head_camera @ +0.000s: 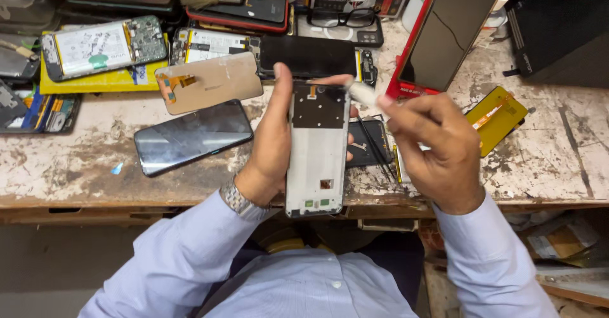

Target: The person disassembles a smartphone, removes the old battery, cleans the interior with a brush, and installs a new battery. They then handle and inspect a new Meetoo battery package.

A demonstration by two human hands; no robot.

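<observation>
Two hands over worn, paint-chipped tabletop (76,165). Left hand (273,146) clamped on phone frame (317,150); right hand (438,143) closed on white tool (363,94). Cluttered with screens (193,137).

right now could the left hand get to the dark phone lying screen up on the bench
Probably not as things stand: the left hand is wrapped around the phone frame held upright above the bench. The dark phone lies just to its left with nothing between them, so the path is free once the frame is put down.
</observation>
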